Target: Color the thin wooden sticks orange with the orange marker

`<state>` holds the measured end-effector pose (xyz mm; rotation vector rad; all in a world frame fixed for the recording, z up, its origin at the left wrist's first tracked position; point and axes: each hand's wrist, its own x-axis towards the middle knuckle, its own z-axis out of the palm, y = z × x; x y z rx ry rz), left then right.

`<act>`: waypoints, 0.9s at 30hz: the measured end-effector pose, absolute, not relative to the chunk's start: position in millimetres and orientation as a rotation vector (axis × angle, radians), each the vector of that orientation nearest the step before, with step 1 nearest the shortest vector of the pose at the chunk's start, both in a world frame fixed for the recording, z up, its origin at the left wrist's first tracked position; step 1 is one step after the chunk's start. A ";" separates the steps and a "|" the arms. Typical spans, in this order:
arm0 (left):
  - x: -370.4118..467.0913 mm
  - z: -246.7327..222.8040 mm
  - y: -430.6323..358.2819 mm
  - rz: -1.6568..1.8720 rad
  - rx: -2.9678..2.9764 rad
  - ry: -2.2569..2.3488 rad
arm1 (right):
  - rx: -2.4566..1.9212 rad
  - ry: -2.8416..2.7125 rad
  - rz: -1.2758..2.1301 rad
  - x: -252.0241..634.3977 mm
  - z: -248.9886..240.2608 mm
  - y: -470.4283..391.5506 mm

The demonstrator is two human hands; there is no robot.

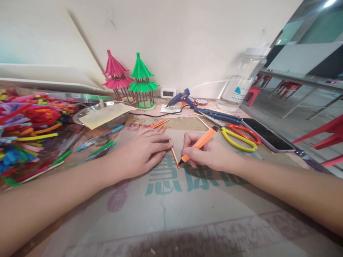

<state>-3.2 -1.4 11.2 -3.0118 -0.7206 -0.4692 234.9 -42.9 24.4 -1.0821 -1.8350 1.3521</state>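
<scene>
My left hand (pixel 142 151) rests low over the plastic-covered work surface, its fingertips holding the upper end of a thin wooden stick (pixel 174 156). Orange colour shows along that stick. In my right hand (pixel 205 151) is an orange highlighter (pixel 202 141), gripped between thumb and fingers. Its dark tip points down and touches the stick's lower end. Just beyond my left fingers lie several orange sticks (pixel 158 124). A plain pale stick (pixel 204 123) lies beyond my right hand.
Colourful pipe cleaners (pixel 29 121) are heaped at left, near a metal tray (pixel 80 116) with a yellow card. Pink (pixel 116 76) and green (pixel 143 80) model pavilions stand behind. A blue glue gun (pixel 182 98), scissors (pixel 238 137), phone (pixel 268 134) and water bottle (pixel 238 82) are at right.
</scene>
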 end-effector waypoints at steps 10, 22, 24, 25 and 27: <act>-3.4 11.9 -1.8 -0.488 -3.039 -0.739 | -1.110 -1.845 1.328 234.4 23.7 -43.3; -2.7 12.4 -2.0 -0.482 -3.029 -0.744 | -1.125 -1.850 1.302 234.7 23.7 -42.0; -2.6 12.5 -2.0 -0.484 -3.031 -0.739 | -1.143 -1.835 1.273 234.6 22.2 -41.4; -2.5 12.6 -2.1 -0.489 -3.032 -0.735 | -1.155 -1.827 1.255 234.3 21.2 -41.0; -2.5 12.8 -2.3 -0.495 -3.033 -0.733 | -1.177 -1.812 1.225 233.7 19.3 -40.1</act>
